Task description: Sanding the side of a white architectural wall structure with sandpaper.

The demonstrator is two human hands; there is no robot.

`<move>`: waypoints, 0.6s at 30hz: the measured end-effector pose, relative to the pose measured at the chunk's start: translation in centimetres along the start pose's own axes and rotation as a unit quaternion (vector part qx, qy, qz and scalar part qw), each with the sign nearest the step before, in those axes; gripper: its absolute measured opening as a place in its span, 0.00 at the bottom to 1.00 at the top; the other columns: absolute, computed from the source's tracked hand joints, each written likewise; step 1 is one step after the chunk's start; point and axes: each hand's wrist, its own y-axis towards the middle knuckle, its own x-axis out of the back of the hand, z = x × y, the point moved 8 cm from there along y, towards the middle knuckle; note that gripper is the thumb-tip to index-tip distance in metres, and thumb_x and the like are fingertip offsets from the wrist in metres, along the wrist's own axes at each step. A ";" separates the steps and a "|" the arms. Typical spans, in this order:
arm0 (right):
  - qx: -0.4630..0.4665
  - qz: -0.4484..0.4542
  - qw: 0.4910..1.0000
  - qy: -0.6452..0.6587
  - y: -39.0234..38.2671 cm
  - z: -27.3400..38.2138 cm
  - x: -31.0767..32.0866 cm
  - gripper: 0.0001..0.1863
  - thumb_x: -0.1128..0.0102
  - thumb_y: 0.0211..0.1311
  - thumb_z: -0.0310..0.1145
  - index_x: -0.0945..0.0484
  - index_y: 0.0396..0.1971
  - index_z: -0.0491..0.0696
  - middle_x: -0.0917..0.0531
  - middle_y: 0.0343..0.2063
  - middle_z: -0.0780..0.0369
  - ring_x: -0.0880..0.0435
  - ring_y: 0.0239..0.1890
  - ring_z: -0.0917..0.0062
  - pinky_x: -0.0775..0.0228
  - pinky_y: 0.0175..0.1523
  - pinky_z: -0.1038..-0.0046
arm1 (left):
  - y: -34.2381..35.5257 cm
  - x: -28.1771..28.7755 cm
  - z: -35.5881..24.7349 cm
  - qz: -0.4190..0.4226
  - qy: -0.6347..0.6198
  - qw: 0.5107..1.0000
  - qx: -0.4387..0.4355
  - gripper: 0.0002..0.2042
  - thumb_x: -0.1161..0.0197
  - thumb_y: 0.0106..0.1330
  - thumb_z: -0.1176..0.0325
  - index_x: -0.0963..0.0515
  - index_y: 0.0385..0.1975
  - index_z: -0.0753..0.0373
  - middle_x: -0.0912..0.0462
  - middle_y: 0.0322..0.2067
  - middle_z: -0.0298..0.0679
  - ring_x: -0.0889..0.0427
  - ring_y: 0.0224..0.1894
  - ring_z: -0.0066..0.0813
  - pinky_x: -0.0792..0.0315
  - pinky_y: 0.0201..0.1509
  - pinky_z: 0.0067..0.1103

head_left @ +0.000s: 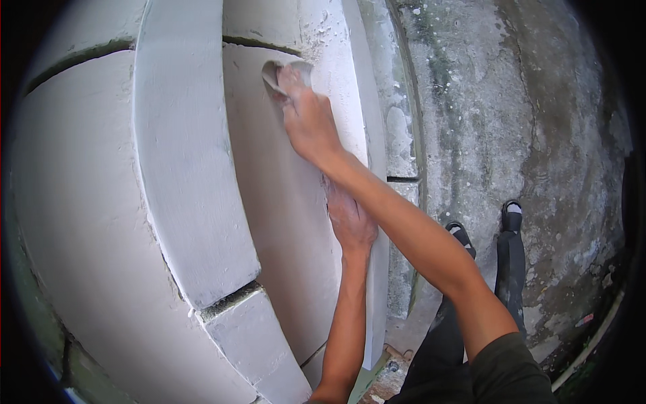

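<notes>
A white plastered wall with raised vertical mouldings fills the left and middle. My right hand is high up in the recessed panel, pressing a small pale sheet of sandpaper flat against the plaster near a dark groove. Lower down, my left hand rests flat with its fingers together on the edge of the narrow right moulding, holding nothing. Both forearms rise from the bottom edge and are dusted white.
Dark grooves cut across the mouldings. To the right lies a stained, mottled concrete floor. My legs in dark trousers and sandalled feet stand near the wall's base. Rubble lies at the bottom.
</notes>
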 end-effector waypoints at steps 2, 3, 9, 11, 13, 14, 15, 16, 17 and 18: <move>-0.009 0.069 0.998 0.010 -3.5 0.4 -0.6 0.28 0.54 0.57 0.15 0.31 0.61 0.28 0.31 0.63 0.37 0.36 0.69 0.43 0.45 0.75 0.57 | 0.0 -0.1 0.2 0.026 0.040 0.999 0.002 0.24 0.49 0.73 0.61 0.30 0.61 0.74 0.28 0.61 0.63 0.33 0.65 0.64 0.41 0.70 0.42; -0.005 0.061 0.998 0.007 -2.4 0.4 0.1 0.29 0.54 0.56 0.15 0.30 0.61 0.30 0.32 0.63 0.36 0.37 0.69 0.43 0.45 0.76 0.59 | 0.6 0.2 -1.1 -0.014 0.013 1.000 -0.007 0.23 0.48 0.72 0.59 0.28 0.57 0.73 0.24 0.55 0.61 0.28 0.58 0.61 0.36 0.64 0.40; -0.042 0.056 0.998 -0.007 -1.5 -0.3 -0.1 0.26 0.54 0.58 0.18 0.28 0.58 0.30 0.31 0.61 0.35 0.34 0.67 0.43 0.42 0.74 0.58 | 1.4 1.3 -2.3 -0.084 -0.028 0.995 -0.037 0.21 0.50 0.73 0.62 0.28 0.56 0.73 0.22 0.53 0.59 0.24 0.54 0.60 0.33 0.62 0.37; -0.010 0.051 0.999 0.009 -1.7 0.3 0.0 0.25 0.54 0.59 0.19 0.28 0.58 0.30 0.31 0.61 0.36 0.34 0.67 0.43 0.41 0.74 0.58 | 0.6 0.8 -1.1 -0.038 0.029 0.998 -0.035 0.21 0.51 0.74 0.63 0.30 0.59 0.73 0.23 0.55 0.59 0.25 0.56 0.59 0.34 0.64 0.35; -0.056 0.045 0.997 -0.025 1.0 -1.6 1.3 0.26 0.54 0.59 0.19 0.29 0.59 0.31 0.30 0.61 0.38 0.33 0.67 0.46 0.42 0.74 0.59 | 1.7 -0.5 -4.1 -0.026 0.040 0.999 -0.013 0.24 0.52 0.75 0.63 0.34 0.63 0.75 0.30 0.62 0.61 0.34 0.64 0.61 0.42 0.70 0.38; -0.060 0.040 0.997 -0.034 1.6 -1.5 1.9 0.26 0.54 0.59 0.19 0.29 0.59 0.31 0.30 0.61 0.38 0.33 0.67 0.46 0.42 0.74 0.59 | 1.9 -0.7 -4.9 -0.015 0.063 0.998 0.015 0.26 0.53 0.75 0.63 0.38 0.67 0.77 0.37 0.68 0.63 0.43 0.72 0.63 0.51 0.77 0.41; -0.070 0.061 0.995 -0.038 2.0 -0.8 1.4 0.26 0.53 0.59 0.19 0.29 0.60 0.32 0.29 0.62 0.39 0.33 0.67 0.47 0.42 0.74 0.59 | 1.7 -0.3 -4.3 -0.011 0.067 0.998 0.018 0.26 0.53 0.75 0.63 0.38 0.67 0.77 0.37 0.68 0.63 0.43 0.72 0.63 0.51 0.77 0.41; -0.079 0.082 0.993 -0.043 2.0 -0.2 0.9 0.27 0.52 0.59 0.18 0.29 0.61 0.33 0.29 0.62 0.40 0.33 0.68 0.48 0.42 0.74 0.59 | 1.4 0.2 -3.4 -0.033 0.014 0.999 0.008 0.25 0.52 0.75 0.62 0.35 0.64 0.75 0.31 0.63 0.62 0.36 0.67 0.61 0.45 0.72 0.39; -0.001 0.058 0.998 -0.013 -0.1 0.1 0.6 0.27 0.51 0.58 0.17 0.29 0.61 0.33 0.28 0.61 0.40 0.31 0.67 0.48 0.41 0.74 0.59 | 1.5 0.9 -2.8 -0.060 -0.038 0.997 -0.007 0.23 0.51 0.75 0.61 0.31 0.61 0.73 0.24 0.58 0.60 0.28 0.61 0.60 0.38 0.68 0.36; -0.002 0.060 0.998 -0.009 -1.5 -0.5 0.2 0.27 0.51 0.58 0.17 0.29 0.61 0.33 0.28 0.61 0.40 0.31 0.67 0.48 0.41 0.74 0.59 | 1.4 1.1 -1.9 -0.063 -0.034 0.997 -0.006 0.23 0.51 0.75 0.61 0.31 0.61 0.73 0.24 0.58 0.60 0.28 0.61 0.60 0.38 0.68 0.36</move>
